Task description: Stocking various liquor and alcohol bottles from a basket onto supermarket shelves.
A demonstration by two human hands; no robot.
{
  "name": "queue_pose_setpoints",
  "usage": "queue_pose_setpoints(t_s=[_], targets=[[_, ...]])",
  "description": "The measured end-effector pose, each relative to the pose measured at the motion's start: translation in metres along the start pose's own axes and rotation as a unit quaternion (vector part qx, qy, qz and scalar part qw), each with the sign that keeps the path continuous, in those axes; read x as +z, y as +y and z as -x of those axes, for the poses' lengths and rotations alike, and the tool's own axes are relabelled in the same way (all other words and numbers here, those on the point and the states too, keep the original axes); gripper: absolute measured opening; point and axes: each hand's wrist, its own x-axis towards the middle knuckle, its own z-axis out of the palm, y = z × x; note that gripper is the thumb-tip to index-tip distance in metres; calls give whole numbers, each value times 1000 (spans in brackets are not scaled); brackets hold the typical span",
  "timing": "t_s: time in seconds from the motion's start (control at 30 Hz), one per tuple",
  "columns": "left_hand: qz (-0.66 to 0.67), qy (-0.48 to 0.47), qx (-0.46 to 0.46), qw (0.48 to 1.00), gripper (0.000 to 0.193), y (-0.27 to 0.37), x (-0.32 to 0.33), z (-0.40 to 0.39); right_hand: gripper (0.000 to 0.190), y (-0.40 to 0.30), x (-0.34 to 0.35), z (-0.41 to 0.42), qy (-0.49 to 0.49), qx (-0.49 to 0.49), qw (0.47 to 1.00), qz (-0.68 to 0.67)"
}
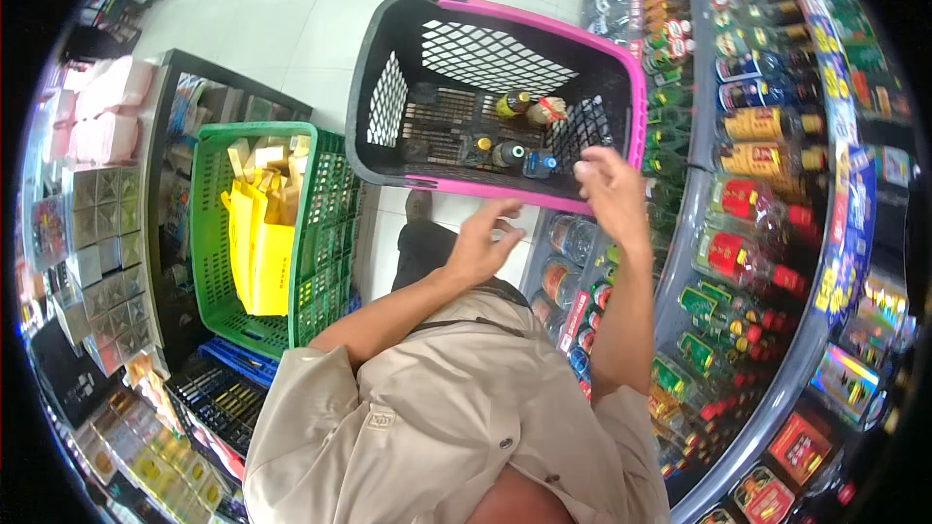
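Note:
A black plastic shopping basket with a pink rim (502, 196) lies before me. Several bottles stand or lie in it: one with a yellow label (512, 105), a dark one (507, 153) and one with a blue cap (540, 164); a jar with a red ribbon (547, 111) is beside them. My left hand (486, 240) is just outside the near rim, fingers apart, with nothing in it. Over the near right corner of the basket is my right hand (610, 189), fingers loosely curled; no held thing shows. Whether it touches the rim I cannot tell.
At left stands a green plastic crate (306, 233) holding a yellow bag (261, 247) and small cartons. Stacked boxes (109, 204) line a display beyond it. Shelves of bottles (757, 124) curve along my right side. Pale floor tiles (328, 14) show beyond the basket.

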Motion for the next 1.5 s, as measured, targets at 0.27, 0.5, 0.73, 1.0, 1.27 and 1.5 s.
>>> queue_pose_setpoints(t_s=[0.27, 0.5, 0.73, 1.0, 1.27, 1.5], targets=[[140, 114, -127, 975, 37, -28, -89, -20, 33, 99, 115, -107, -107, 78, 977, 165], [165, 86, -195, 963, 39, -36, -122, -40, 49, 134, 196, -168, -175, 146, 931, 284], [173, 78, -239, 952, 43, -37, -126, -49, 48, 163, 242, -179, -181, 166, 907, 341], [73, 48, -277, 957, 58, -46, -125, -90, 29, 120, 213, -189, -153, 117, 920, 340], [-275, -33, 63, 959, 103, -51, -119, -138, 20, -18, 88, -113, -97, -193, 944, 249], [-204, -15, 263, 943, 90, 34, -95, -150, 19, -159, 2, -38, -55, -126, 968, 209]])
